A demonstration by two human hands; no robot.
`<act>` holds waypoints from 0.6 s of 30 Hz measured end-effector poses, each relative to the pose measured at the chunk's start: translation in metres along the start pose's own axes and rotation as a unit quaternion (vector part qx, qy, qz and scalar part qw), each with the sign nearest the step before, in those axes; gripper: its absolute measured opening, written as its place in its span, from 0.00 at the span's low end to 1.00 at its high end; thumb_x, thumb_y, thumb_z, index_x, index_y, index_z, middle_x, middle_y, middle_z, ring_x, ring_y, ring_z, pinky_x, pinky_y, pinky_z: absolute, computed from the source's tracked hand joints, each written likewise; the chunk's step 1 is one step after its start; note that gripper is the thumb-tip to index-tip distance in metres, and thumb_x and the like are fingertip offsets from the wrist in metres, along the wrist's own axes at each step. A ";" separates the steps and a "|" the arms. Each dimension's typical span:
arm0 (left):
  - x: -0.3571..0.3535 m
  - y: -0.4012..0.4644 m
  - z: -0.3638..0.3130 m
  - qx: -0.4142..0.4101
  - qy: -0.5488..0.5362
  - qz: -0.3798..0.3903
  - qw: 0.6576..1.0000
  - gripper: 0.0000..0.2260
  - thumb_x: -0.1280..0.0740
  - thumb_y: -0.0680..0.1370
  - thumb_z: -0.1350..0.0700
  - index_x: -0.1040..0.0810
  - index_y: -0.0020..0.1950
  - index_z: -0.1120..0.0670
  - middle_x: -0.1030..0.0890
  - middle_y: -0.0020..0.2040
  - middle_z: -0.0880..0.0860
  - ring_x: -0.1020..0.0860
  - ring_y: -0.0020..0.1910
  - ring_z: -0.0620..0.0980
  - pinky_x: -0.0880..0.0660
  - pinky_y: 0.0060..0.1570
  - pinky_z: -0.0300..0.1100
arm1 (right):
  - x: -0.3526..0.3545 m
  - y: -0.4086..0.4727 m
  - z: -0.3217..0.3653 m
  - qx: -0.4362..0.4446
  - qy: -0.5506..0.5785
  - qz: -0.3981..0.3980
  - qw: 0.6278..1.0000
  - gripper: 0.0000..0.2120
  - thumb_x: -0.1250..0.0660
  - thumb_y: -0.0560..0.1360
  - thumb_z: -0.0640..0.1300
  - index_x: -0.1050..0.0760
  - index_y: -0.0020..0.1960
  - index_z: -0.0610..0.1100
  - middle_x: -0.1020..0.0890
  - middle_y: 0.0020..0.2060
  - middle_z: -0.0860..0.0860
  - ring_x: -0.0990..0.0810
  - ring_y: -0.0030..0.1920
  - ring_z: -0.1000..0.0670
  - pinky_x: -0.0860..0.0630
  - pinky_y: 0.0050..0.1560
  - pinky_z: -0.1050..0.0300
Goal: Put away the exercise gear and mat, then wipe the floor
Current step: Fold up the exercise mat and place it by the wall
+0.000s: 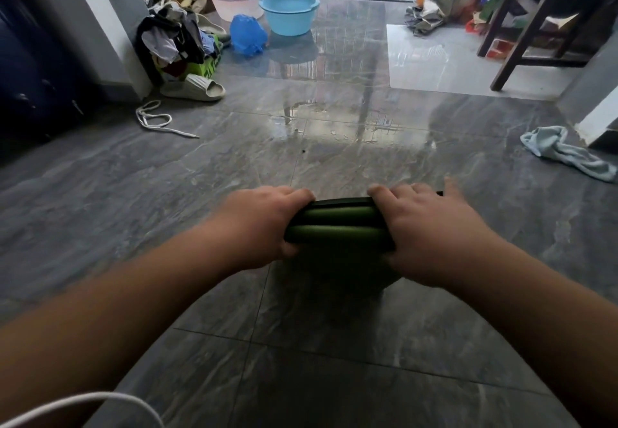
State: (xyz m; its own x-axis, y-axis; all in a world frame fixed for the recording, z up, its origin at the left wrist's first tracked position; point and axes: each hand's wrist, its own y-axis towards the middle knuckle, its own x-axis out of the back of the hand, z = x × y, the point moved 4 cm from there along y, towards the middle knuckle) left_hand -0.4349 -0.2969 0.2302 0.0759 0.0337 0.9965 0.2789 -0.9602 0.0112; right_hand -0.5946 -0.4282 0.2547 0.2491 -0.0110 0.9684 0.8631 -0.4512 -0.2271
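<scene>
While the grey tiled floor (234, 166) lies wide and bare across mid-frame, with a wet patch (334, 123) ahead, carry the folded green mat (337, 227) level at centre; your left hand (264, 223) and right hand (424, 230) each grasp an end, so squeeze evenly, steering off the towel (561, 153) at right and cord (157, 120) at left
</scene>
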 end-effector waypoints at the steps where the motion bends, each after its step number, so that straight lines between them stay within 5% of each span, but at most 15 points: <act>1: 0.004 0.000 0.002 0.001 0.012 -0.021 1.000 0.29 0.28 0.68 0.42 0.35 0.66 0.40 0.23 0.56 0.44 0.23 0.54 0.50 0.24 0.46 0.47 | 0.005 0.002 -0.002 0.007 0.000 -0.031 0.999 0.29 0.35 0.72 0.54 0.42 0.70 0.55 0.26 0.62 0.51 0.27 0.63 0.45 0.40 0.70 0.34; 5: 0.024 0.000 -0.005 -0.038 0.085 -0.155 0.983 0.29 0.27 0.68 0.45 0.30 0.67 0.47 0.20 0.53 0.50 0.22 0.46 0.55 0.28 0.40 0.46 | 0.020 -0.011 -0.017 0.010 -0.018 -0.205 0.978 0.24 0.31 0.70 0.50 0.31 0.65 0.53 0.19 0.54 0.50 0.21 0.53 0.43 0.31 0.55 0.46; 10: 0.009 -0.003 -0.028 -0.077 0.102 -0.292 0.948 0.19 0.32 0.75 0.49 0.24 0.65 0.51 0.20 0.57 0.54 0.23 0.52 0.59 0.30 0.51 0.52 | 0.002 -0.035 -0.032 0.010 -0.052 -0.338 0.940 0.21 0.27 0.67 0.47 0.25 0.58 0.46 0.22 0.48 0.45 0.25 0.46 0.39 0.35 0.47 0.46; 14: -0.073 -0.016 -0.036 -0.124 0.118 -0.276 0.946 0.18 0.30 0.75 0.53 0.24 0.64 0.53 0.20 0.56 0.57 0.22 0.52 0.60 0.29 0.51 0.54 | -0.084 -0.036 -0.017 0.026 -0.067 -0.242 0.967 0.28 0.25 0.64 0.45 0.30 0.61 0.43 0.25 0.50 0.39 0.26 0.46 0.38 0.32 0.43 0.46; 18: -0.182 -0.046 -0.054 -0.174 0.090 -0.082 0.977 0.18 0.34 0.72 0.56 0.28 0.61 0.50 0.19 0.52 0.57 0.21 0.43 0.58 0.27 0.41 0.50 | -0.194 -0.050 0.013 0.075 -0.066 -0.075 0.992 0.22 0.34 0.63 0.43 0.26 0.57 0.43 0.21 0.44 0.39 0.24 0.40 0.39 0.30 0.35 0.50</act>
State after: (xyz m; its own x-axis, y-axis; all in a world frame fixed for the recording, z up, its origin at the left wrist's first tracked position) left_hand -0.5132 -0.2740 0.0528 -0.1210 0.1756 0.9770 -0.0714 -0.9832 0.1678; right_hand -0.6805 -0.3920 0.0770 0.1592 0.1682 0.9728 0.9482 -0.3003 -0.1032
